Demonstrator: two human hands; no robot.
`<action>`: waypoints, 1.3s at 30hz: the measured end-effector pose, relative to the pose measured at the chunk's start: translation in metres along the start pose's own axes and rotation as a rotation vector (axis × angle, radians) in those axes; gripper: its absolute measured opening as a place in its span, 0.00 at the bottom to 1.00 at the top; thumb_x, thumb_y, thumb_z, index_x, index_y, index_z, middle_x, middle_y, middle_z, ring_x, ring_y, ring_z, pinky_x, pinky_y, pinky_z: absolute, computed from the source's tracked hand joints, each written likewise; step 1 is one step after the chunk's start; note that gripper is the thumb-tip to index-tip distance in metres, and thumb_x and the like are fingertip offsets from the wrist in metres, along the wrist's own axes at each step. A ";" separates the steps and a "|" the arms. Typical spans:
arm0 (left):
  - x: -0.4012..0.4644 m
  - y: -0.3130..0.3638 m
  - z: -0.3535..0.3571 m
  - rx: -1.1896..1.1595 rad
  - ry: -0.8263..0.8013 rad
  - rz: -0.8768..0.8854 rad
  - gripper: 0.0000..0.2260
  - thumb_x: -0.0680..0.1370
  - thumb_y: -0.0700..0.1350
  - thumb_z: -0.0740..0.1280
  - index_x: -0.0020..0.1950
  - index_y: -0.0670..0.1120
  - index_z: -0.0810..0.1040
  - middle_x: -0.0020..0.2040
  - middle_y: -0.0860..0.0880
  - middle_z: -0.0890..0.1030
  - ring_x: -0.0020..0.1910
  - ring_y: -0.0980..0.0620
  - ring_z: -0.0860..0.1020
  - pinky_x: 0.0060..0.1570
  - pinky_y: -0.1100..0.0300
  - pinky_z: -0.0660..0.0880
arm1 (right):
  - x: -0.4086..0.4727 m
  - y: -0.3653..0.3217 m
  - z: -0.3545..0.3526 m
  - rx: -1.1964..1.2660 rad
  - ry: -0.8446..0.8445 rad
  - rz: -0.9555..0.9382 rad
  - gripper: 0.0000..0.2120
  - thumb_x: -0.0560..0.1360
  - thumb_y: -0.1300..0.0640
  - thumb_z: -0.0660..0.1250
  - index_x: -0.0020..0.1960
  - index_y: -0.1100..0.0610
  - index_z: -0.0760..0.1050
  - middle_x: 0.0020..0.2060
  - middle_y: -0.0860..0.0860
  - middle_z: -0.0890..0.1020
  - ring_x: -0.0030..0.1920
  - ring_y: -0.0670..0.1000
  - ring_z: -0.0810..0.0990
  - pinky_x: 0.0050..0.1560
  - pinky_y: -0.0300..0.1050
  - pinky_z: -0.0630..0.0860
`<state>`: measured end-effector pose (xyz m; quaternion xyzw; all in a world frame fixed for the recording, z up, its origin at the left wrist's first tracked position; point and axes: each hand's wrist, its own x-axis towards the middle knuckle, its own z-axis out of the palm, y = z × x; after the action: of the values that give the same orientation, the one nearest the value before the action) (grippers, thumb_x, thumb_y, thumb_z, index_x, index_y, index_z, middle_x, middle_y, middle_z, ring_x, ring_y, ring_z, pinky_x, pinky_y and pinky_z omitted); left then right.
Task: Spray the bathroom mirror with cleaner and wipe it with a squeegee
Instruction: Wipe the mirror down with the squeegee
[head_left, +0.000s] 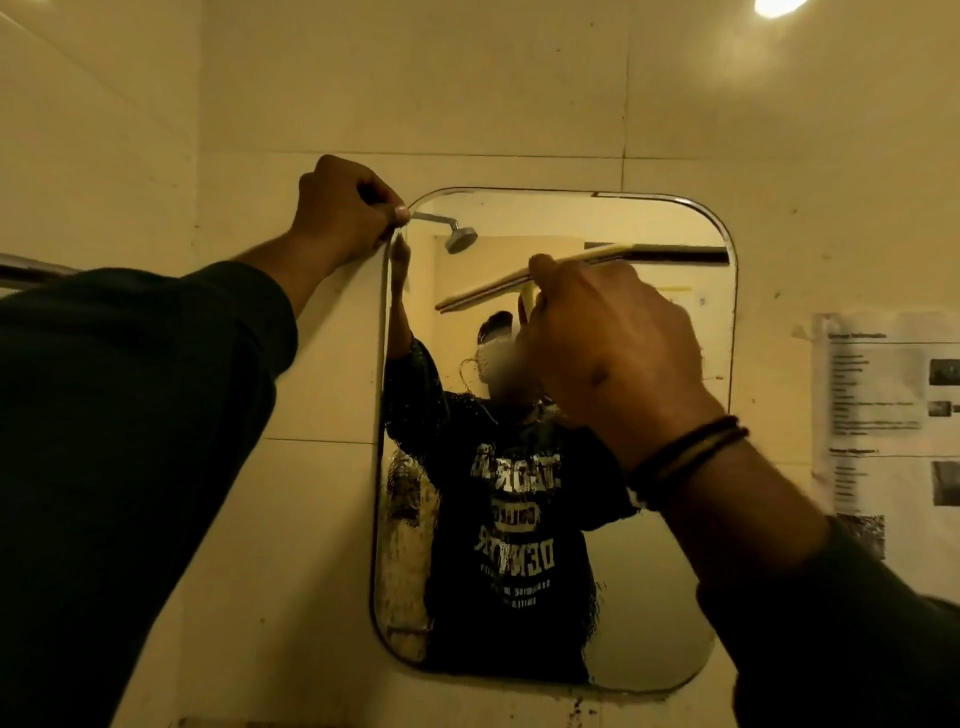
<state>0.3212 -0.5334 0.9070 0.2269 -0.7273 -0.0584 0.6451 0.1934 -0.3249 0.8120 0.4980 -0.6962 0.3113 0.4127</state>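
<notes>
Straight ahead, a rounded rectangular mirror (649, 597) hangs on a cream tiled wall (467, 93). The two hands are raised and well apart. The left hand (345, 210), coming from a dark sleeve (130, 415), is curled at the mirror's upper left corner, its thumb and fingers pinching the mirror's edge there. The right hand (613, 348), wearing dark bands at the wrist (685, 457), is clamped on the handle of a squeegee (535, 278) in front of the upper part of the glass. The squeegee's long pale blade runs tilted, lower at its left end and higher at its right, where it meets its own reflection on the glass. The mirror reflects a person in a dark printed top, and a shower head (460, 236) near the top left. The glass looks stained and speckled along its lower left edge. A printed paper notice (893, 415) is stuck to the wall just right of the mirror. A ceiling light (776, 6) glows at the top right.
</notes>
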 end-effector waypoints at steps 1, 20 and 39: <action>0.000 0.000 0.000 -0.004 -0.001 0.003 0.09 0.73 0.41 0.75 0.51 0.41 0.84 0.44 0.46 0.83 0.40 0.52 0.82 0.50 0.57 0.80 | -0.002 -0.001 0.005 0.007 -0.010 0.003 0.20 0.80 0.58 0.59 0.71 0.50 0.68 0.41 0.50 0.74 0.31 0.49 0.71 0.29 0.41 0.67; -0.001 -0.001 0.002 -0.009 0.023 -0.001 0.08 0.73 0.41 0.75 0.51 0.41 0.84 0.47 0.45 0.84 0.46 0.50 0.82 0.53 0.55 0.80 | -0.037 -0.030 0.020 0.160 -0.085 -0.088 0.19 0.81 0.52 0.57 0.71 0.45 0.66 0.35 0.44 0.69 0.30 0.43 0.67 0.26 0.38 0.60; 0.000 -0.002 0.001 0.042 0.005 0.036 0.09 0.74 0.42 0.74 0.53 0.42 0.84 0.45 0.49 0.82 0.39 0.57 0.79 0.35 0.72 0.72 | -0.122 -0.005 0.072 0.169 -0.377 0.019 0.37 0.80 0.54 0.61 0.77 0.42 0.38 0.33 0.43 0.65 0.31 0.43 0.68 0.28 0.39 0.69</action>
<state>0.3202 -0.5350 0.9059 0.2274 -0.7308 -0.0309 0.6428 0.1985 -0.3342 0.6705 0.5739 -0.7371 0.2737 0.2289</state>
